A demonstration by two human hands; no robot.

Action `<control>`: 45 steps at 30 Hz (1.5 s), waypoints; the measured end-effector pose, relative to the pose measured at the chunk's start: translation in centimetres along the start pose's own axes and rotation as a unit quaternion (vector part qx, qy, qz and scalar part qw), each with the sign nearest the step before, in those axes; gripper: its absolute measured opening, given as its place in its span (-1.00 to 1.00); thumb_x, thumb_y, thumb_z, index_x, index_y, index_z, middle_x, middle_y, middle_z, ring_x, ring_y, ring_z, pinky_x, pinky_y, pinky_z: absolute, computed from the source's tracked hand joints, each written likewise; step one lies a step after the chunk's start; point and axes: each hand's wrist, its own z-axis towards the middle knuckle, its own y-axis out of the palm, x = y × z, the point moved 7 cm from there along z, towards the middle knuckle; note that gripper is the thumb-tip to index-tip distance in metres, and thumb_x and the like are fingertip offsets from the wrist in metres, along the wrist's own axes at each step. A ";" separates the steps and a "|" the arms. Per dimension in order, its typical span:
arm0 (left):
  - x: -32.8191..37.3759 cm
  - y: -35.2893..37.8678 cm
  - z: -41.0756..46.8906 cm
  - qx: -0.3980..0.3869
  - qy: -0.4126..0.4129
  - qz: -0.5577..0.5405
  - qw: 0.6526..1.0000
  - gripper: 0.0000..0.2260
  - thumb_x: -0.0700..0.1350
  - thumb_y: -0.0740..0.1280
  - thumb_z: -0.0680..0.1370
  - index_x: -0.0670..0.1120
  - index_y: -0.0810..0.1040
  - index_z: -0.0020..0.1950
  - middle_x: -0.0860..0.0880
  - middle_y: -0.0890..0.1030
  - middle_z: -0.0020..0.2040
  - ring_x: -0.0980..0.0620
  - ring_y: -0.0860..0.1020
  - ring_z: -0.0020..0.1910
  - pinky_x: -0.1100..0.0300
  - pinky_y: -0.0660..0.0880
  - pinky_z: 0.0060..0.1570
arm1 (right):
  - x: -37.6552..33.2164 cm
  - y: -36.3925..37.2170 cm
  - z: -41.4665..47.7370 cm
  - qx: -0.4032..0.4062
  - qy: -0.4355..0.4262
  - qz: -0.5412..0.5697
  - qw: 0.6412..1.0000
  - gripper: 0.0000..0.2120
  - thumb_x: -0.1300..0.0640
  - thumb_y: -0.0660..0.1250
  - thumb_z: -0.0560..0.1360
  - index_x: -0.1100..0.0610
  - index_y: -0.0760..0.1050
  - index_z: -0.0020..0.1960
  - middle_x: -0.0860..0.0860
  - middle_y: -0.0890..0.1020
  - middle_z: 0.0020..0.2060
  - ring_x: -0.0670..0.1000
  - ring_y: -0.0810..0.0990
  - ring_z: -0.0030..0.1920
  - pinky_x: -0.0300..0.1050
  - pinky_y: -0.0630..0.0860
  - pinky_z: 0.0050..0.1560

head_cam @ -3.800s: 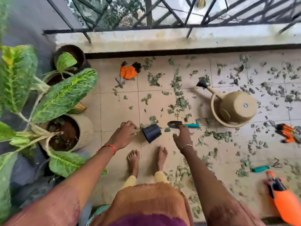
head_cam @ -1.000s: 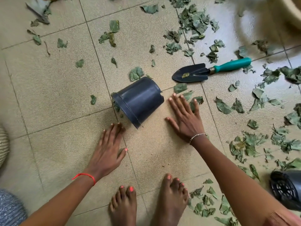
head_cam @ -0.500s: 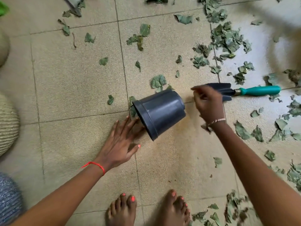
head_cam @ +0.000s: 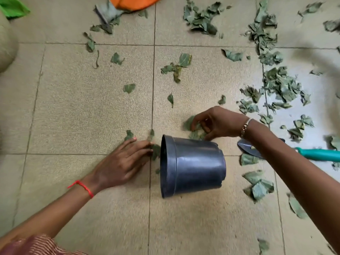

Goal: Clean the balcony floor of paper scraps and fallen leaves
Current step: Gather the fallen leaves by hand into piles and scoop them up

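A black plastic pot (head_cam: 193, 166) lies on its side on the tiled floor (head_cam: 73, 111), its mouth facing left. My left hand (head_cam: 123, 162) lies flat on the floor just left of the mouth, fingertips touching a few leaf scraps (head_cam: 156, 151) at the rim. My right hand (head_cam: 217, 124) is just behind the pot, its curled fingers gathering a small bunch of leaves (head_cam: 195, 127). Green leaf scraps (head_cam: 276, 83) are scattered over the tiles, thickest at the right.
A trowel with a teal handle (head_cam: 320, 153) lies right of the pot, its blade partly under my right forearm. An orange and grey glove (head_cam: 128, 4) lies at the top edge. A beige woven pot (head_cam: 5, 43) bulges in at the left.
The view has moved in closer. My right hand shifted from the trowel blade to the leaves behind the pot and now gathers them. My left hand stays flat at the pot's mouth.
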 end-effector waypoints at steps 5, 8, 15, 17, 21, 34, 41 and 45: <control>-0.8 -0.2 0.4 0.032 -0.034 -0.023 0.999 -0.63 0.00 0.06 0.66 -0.19 0.39 0.34 -0.09 0.40 0.33 -0.01 0.41 0.28 0.22 0.23 0.37 | 0.3 -1.9 0.7 0.137 -0.012 0.061 0.989 -0.77 0.31 0.45 0.37 0.15 0.59 0.01 -0.12 0.50 -0.39 -0.24 0.47 -0.45 -0.44 0.32 -0.37; -1.1 -0.2 0.4 0.033 -0.062 -0.026 0.997 -0.58 0.06 0.04 0.66 -0.17 0.30 0.40 -0.10 0.36 0.36 0.01 0.36 0.34 0.23 0.22 0.40 | 0.0 -2.8 1.0 0.154 -0.023 0.166 0.974 -0.76 0.28 0.50 0.33 0.16 0.56 -0.04 -0.01 0.53 -0.37 -0.16 0.51 -0.48 -0.43 0.37 -0.47; -1.3 0.1 0.4 0.009 -0.066 -0.005 0.998 -0.47 0.22 0.04 0.61 -0.05 0.19 0.48 -0.09 0.27 0.43 -0.01 0.25 0.42 0.13 0.19 0.41 | -2.1 0.6 2.1 -0.035 -0.030 0.004 0.999 -0.78 0.28 0.51 0.32 0.23 0.61 -0.05 -0.16 0.43 -0.47 -0.22 0.43 -0.48 -0.39 0.33 -0.40; -1.4 0.5 0.3 -0.021 -0.053 0.010 0.998 -0.29 0.39 0.07 0.51 0.00 0.08 0.52 -0.08 0.22 0.45 -0.03 0.23 0.42 0.07 0.16 0.39 | -2.7 0.6 2.7 -0.024 -0.035 -0.027 0.999 -0.79 0.26 0.50 0.32 0.23 0.60 -0.05 -0.15 0.41 -0.45 -0.20 0.41 -0.46 -0.38 0.32 -0.37; -1.6 1.0 0.2 -0.059 -0.080 0.046 0.994 -0.10 0.55 0.05 0.36 0.02 0.00 0.52 -0.02 0.17 0.47 -0.01 0.18 0.42 0.04 0.17 0.40 | -3.4 0.0 2.7 -0.003 -0.047 -0.021 0.999 -0.83 0.28 0.48 0.34 0.21 0.61 -0.08 -0.16 0.41 -0.47 -0.27 0.44 -0.44 -0.41 0.31 -0.39; -0.8 0.8 1.3 -0.017 -0.125 0.036 0.991 -0.32 0.48 0.01 0.40 0.19 0.14 0.44 0.05 0.13 0.41 0.03 0.08 0.39 -0.05 0.07 0.26 | -4.7 1.8 4.5 -0.074 -0.087 0.078 0.990 -0.66 0.35 0.37 0.44 -0.07 0.57 0.03 0.32 0.59 -0.37 -0.03 0.38 -0.42 -0.29 0.32 -0.41; -1.1 0.4 1.7 0.025 -0.133 -0.033 0.990 -0.59 0.36 -0.05 0.53 0.31 0.30 0.30 0.13 0.22 0.35 0.07 0.17 0.33 0.21 0.00 0.23 | -4.7 3.1 3.7 -0.106 -0.077 0.092 0.987 -0.71 0.38 0.37 0.43 0.09 0.59 0.07 0.16 0.50 -0.47 -0.11 0.29 -0.48 -0.43 0.27 -0.43; -1.3 0.2 2.1 0.044 -0.128 -0.049 0.990 -0.58 0.33 0.02 0.53 0.20 0.44 0.25 0.11 0.30 0.30 0.05 0.24 0.28 0.29 0.04 0.18 | -4.7 3.3 3.0 -0.055 -0.081 0.072 0.993 -0.76 0.40 0.39 0.41 0.24 0.62 0.06 -0.31 0.51 -0.55 -0.29 0.45 -0.49 -0.48 0.32 -0.39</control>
